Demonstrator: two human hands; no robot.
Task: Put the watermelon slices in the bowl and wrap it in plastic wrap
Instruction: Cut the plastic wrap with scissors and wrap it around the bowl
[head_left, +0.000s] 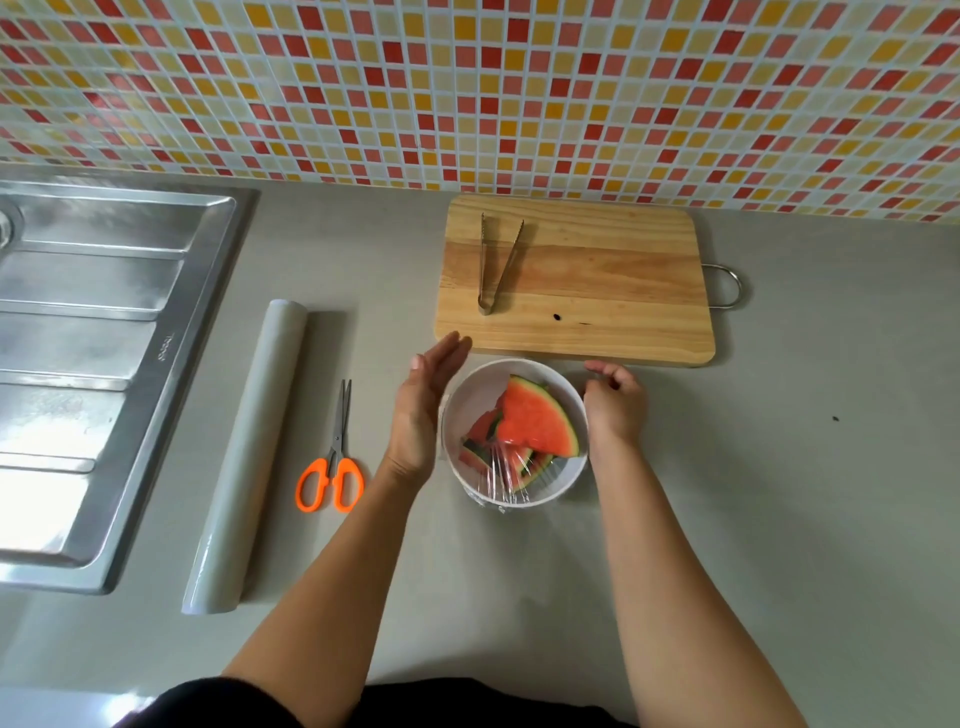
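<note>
A stainless steel sink (104, 332) is set into the grey tabletop (779, 493) at the far left. Beside it a roll of plastic wrap (244, 457) is laid lengthwise, and orange-handled scissors (332, 457) are placed just to its right. The left hand (423, 410) is held flat and on edge against the left side of the white bowl (478, 395), its fingers (449, 353) straight and pressed together. The watermelon slices (535, 421) are contained in the bowl, between the two hands, under stretched plastic film (511, 475). The right hand (615, 408) is rested at the bowl's right rim, its fingers (602, 370) curled; whether film is pinched cannot be told. Behind, metal tongs (496, 265) are laid on a wooden cutting board (597, 291).
</note>
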